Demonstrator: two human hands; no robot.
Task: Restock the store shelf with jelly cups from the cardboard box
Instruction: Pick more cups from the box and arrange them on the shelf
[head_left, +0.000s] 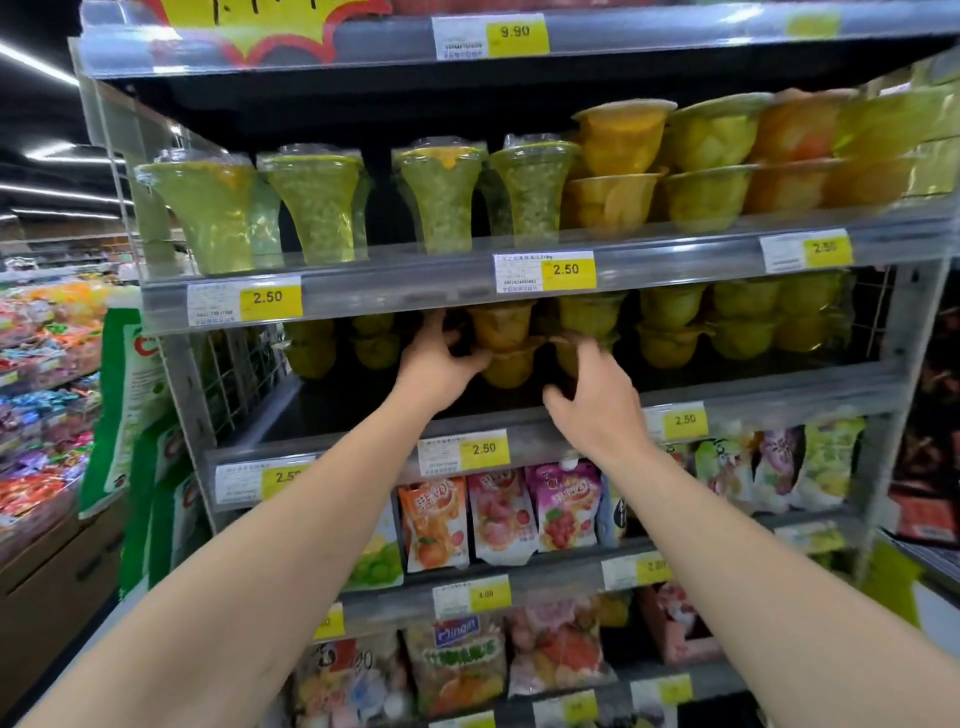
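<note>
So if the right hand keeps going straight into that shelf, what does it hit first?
Most likely the green jelly cup directly ahead of the right hand; its fingertips look at or almost on it, though depth is unclear.

A single head-worn wide-angle view looks forward and slightly down, close up to a store shelf (519, 280), roughly level with its row of yellow price tags (566, 269). Both forearms reach from the bottom edge toward the tier just below those tags. An aisle falls away left of the shelf.
</note>
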